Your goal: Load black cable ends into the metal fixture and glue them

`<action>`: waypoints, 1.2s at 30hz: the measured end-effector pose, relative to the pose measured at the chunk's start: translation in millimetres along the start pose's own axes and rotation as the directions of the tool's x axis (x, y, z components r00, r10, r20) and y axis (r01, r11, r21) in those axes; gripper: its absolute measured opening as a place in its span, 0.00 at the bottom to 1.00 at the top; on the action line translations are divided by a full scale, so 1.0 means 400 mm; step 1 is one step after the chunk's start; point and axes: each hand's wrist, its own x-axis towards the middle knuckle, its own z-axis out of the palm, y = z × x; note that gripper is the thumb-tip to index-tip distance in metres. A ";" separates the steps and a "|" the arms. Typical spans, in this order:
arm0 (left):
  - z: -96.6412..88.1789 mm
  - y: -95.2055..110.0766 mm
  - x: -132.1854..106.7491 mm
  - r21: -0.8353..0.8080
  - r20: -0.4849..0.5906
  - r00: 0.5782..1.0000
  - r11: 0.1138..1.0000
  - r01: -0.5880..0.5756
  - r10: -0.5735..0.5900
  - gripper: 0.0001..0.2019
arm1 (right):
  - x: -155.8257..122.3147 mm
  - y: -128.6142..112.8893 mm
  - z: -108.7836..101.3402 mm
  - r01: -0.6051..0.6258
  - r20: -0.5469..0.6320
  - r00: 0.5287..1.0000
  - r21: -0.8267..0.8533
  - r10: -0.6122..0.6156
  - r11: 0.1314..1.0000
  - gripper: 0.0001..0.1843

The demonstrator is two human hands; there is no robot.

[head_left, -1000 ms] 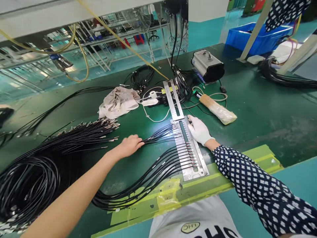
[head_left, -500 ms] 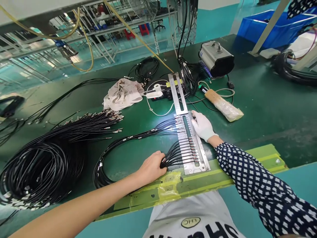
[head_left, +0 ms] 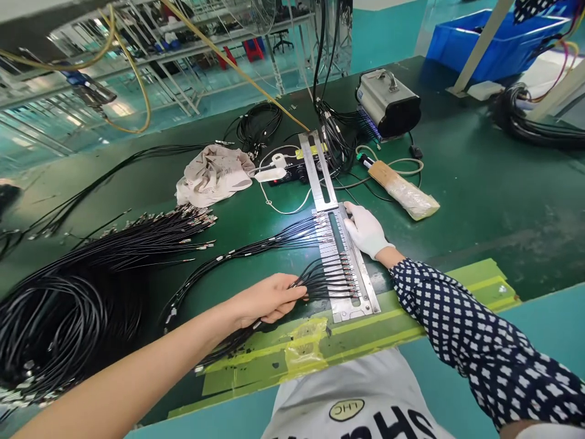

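My bare left hand (head_left: 273, 297) is closed round a bundle of black cables (head_left: 317, 279) just left of a slotted metal fixture (head_left: 369, 292). The bundle's cables fan out from my fingers, and their small connector ends lie in a row across the fixture's lower half. A second group of black cables (head_left: 269, 242) reaches the fixture's upper slots under a bright light. My right hand (head_left: 365, 230), in a white glove, grips the fixture's right edge near its middle; its fingertips are partly hidden. The fixture's hinged upper frame (head_left: 319, 174) lies folded back, away from me.
Left are a large coil of black cables (head_left: 59, 323) and a crumpled cloth (head_left: 214, 174). Behind the fixture sit a black control box (head_left: 292, 169) and a silver device (head_left: 388, 103). A wrapped handle tool (head_left: 404, 190) lies right; a blue bin (head_left: 489, 46) stands beyond.
My left hand has turned, with its thumb and fingers now more visible round the cables, and the bundle has lifted slightly. My right hand stays on the fixture. The whole view has shifted slightly.
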 end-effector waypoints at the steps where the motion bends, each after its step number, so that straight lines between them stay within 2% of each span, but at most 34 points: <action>1: 0.000 -0.010 0.005 0.075 -0.040 0.999 0.997 -0.019 0.022 0.27 | 0.000 0.000 0.000 0.000 0.001 1.000 0.000 0.000 1.000 0.27; 4: -0.012 -0.049 0.020 0.239 -0.180 0.979 0.970 -0.047 0.092 0.26 | 0.000 -0.001 -0.001 -0.001 0.006 1.000 -0.004 0.001 1.000 0.26; 8: -0.070 -0.087 0.036 0.388 -0.288 0.928 0.915 -0.111 0.234 0.24 | -0.001 -0.004 -0.004 0.000 -0.001 1.000 -0.012 0.000 1.000 0.26; 13: -0.129 -0.115 0.059 0.459 -0.259 0.931 0.881 -0.115 0.257 0.24 | 0.001 -0.004 -0.006 0.010 0.009 1.000 -0.017 -0.010 1.000 0.26; 17: -0.151 -0.108 0.067 0.497 -0.296 0.912 0.861 -0.107 0.284 0.28 | 0.002 -0.005 -0.005 0.009 -0.001 1.000 -0.021 -0.009 1.000 0.26; 23: -0.161 -0.112 0.086 0.478 -0.272 0.914 0.866 -0.144 0.302 0.27 | -0.002 -0.015 -0.013 0.019 -0.003 1.000 -0.009 -0.019 1.000 0.26; 28: -0.170 -0.124 0.090 0.468 -0.190 0.948 0.872 -0.141 0.255 0.28 | -0.002 -0.019 -0.017 0.006 0.006 1.000 -0.004 -0.006 1.000 0.26; 33: -0.181 -0.122 0.087 0.451 -0.254 0.926 0.881 -0.142 0.279 0.26 | -0.001 -0.019 -0.015 -0.003 0.013 1.000 -0.007 0.003 1.000 0.26; 36: -0.179 -0.122 0.088 0.451 -0.257 0.927 0.882 -0.135 0.274 0.26 | 0.000 -0.020 -0.017 0.005 0.021 1.000 -0.007 -0.004 1.000 0.26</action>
